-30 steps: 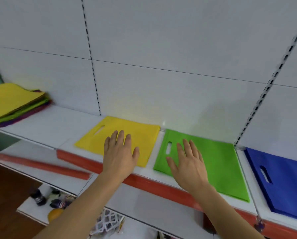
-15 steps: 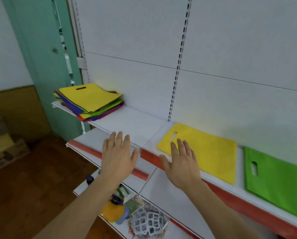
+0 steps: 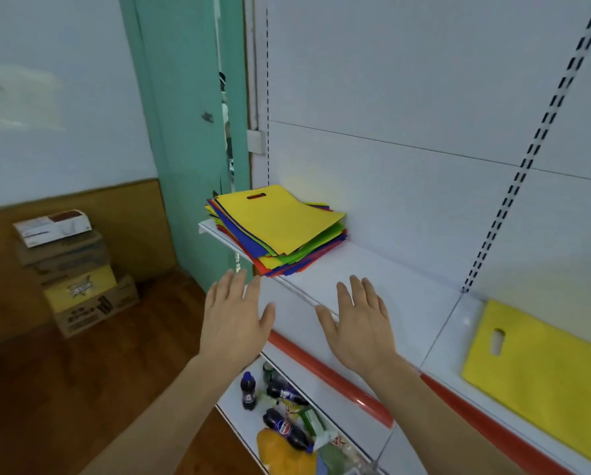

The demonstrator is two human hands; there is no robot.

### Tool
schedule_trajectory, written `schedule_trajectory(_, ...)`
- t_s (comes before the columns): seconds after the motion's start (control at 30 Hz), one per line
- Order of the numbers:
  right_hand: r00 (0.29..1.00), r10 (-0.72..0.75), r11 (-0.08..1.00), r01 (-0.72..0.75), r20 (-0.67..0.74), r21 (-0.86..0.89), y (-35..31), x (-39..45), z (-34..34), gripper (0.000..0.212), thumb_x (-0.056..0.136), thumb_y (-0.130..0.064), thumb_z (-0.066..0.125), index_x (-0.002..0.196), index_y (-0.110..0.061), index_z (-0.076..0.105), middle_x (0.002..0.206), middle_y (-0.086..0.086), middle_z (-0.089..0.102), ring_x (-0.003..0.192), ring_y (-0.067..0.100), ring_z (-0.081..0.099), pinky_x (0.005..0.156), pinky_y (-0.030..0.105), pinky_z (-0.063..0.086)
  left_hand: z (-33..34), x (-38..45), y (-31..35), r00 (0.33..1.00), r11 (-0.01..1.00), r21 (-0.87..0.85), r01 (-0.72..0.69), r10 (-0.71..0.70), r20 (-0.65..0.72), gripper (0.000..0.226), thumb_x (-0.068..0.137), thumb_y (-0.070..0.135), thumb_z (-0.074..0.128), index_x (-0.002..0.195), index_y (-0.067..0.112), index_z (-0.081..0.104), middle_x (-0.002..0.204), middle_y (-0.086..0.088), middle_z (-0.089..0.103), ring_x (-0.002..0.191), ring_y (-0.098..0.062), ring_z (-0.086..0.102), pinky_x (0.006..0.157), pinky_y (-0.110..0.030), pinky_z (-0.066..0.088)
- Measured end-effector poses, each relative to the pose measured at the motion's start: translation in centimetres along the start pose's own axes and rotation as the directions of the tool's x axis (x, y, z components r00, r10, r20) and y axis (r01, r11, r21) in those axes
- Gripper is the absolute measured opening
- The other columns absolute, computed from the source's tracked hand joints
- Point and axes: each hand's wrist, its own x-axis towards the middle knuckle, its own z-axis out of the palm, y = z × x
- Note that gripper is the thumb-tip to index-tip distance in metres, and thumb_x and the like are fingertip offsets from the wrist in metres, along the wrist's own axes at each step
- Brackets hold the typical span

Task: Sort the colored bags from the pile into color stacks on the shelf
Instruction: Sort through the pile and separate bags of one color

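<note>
Both hands are hovering palm-down with fingers straight and loosely spread, gripping nothing; the left hand point(image 3: 234, 320) is hanging off the front edge of the white metal shelf point(image 3: 373, 279), and the right hand point(image 3: 357, 323) is floating over that shelf's bare surface. The untidy pile of flat, coloured fabric bags point(image 3: 280, 234) is lying just beyond the left fingertips and up-left of the right fingertips, close but not touching; a flat yellow fabric bag with an oval handle slot point(image 3: 275, 219) is sitting on top, with blue, green and red edges fanning out beneath it. Well off to the right of the right hand's little finger, a second flat yellow bag point(image 3: 541, 365) is lying alone on the shelf, presumably starting the yellow stack.

The bags are looking thin, light and limp, probably slightly grippy cloth; a single layer is likely to flop and may drag its neighbour along. Pinching the near corner of the top bag, or hooking a finger through the handle slot, seems the surest hold; the other hand could press the pile down.
</note>
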Motion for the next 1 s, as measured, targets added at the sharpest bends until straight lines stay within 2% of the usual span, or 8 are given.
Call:
schedule_trajectory(0.17,1.000,-0.012,1.000,0.012,-0.013,0.016,-3.5,7.3,1.9,0.080,0.105,-0.068,0.019,0.165,-0.017,0.029,0.174,0.012,0.018,0.162,0.031,0.009,0.129,0.049,0.016,0.6,6.5,-4.4,1.000,1.000,0.003,-0.005,0.005,-0.010,0.064,0.107,0.057,0.034,0.159,0.021,0.039,0.167,-0.009,0.034,0.158,-0.030,0.022,0.130,-0.050,0.018)
schedule_trajectory(0.43,1.000,-0.008,1.000,0.008,-0.014,-0.005,-7.1,16.2,4.7,0.079,0.105,-0.068,0.023,0.163,-0.016,0.036,0.172,0.011,0.025,0.161,0.032,0.014,0.128,0.050,0.023,2.9,14.4,-9.3,1.000,0.999,-0.044,0.004,-0.005,-0.009,0.062,0.107,0.057,0.036,0.159,0.023,0.040,0.167,-0.005,0.034,0.157,-0.026,0.025,0.129,-0.046,0.019)
schedule_trajectory(0.57,0.997,0.082,0.996,-0.082,-0.009,-0.027,-9.1,20.0,6.1,0.074,0.106,-0.065,0.025,0.162,-0.018,0.037,0.172,0.010,0.027,0.160,0.032,0.016,0.128,0.051,0.022,4.6,18.9,-11.7,0.999,0.997,-0.073,-0.035,0.034,-0.008,0.063,0.107,0.058,0.036,0.157,0.021,0.041,0.166,-0.005,0.036,0.156,-0.026,0.024,0.129,-0.047,0.022)
schedule_trajectory(0.67,0.986,0.165,0.985,-0.165,-0.003,-0.044,-10.6,22.3,7.2,0.073,0.107,-0.064,0.024,0.163,-0.019,0.034,0.172,0.009,0.024,0.161,0.032,0.014,0.129,0.051,0.020,6.0,22.4,-13.4,0.994,0.991,-0.078,-0.107,0.105,-0.028,0.062,0.106,0.056,0.036,0.155,0.019,0.045,0.163,-0.007,0.041,0.154,-0.028,0.028,0.128,-0.047,0.022)
schedule_trajectory(0.83,0.952,0.302,0.950,-0.297,0.052,-0.093,-12.3,24.9,8.5,0.066,0.109,-0.056,0.021,0.165,-0.020,0.026,0.175,0.005,0.017,0.161,0.033,0.008,0.128,0.056,0.017,7.5,28.0,-16.6,0.968,0.965,-0.074,-0.250,0.252,0.015,0.064,0.107,0.057,0.033,0.157,0.018,0.042,0.165,-0.008,0.037,0.156,-0.029,0.025,0.129,-0.049,0.020)
schedule_trajectory(0.93,0.917,0.382,0.922,-0.370,0.112,-0.113,-13.3,24.9,9.2,0.062,0.109,-0.052,0.022,0.162,-0.020,0.030,0.173,0.002,0.019,0.161,0.031,0.009,0.127,0.058,0.015,8.2,30.9,-18.0,0.945,0.945,-0.060,-0.323,0.325,0.035,0.067,0.106,0.059,0.033,0.157,0.017,0.041,0.165,-0.010,0.037,0.156,-0.031,0.025,0.128,-0.050,0.022)
schedule_trajectory(1.0,0.901,0.423,0.904,-0.412,0.099,-0.113,-13.7,24.3,9.6,0.058,0.110,-0.050,0.023,0.159,-0.022,0.034,0.173,0.000,0.021,0.160,0.030,0.010,0.127,0.057,0.014,8.8,32.1,-18.2,0.931,0.931,-0.055,-0.361,0.363,0.038,0.068,0.106,0.059,0.033,0.158,0.017,0.040,0.166,-0.011,0.036,0.157,-0.033,0.023,0.128,-0.052,0.020)
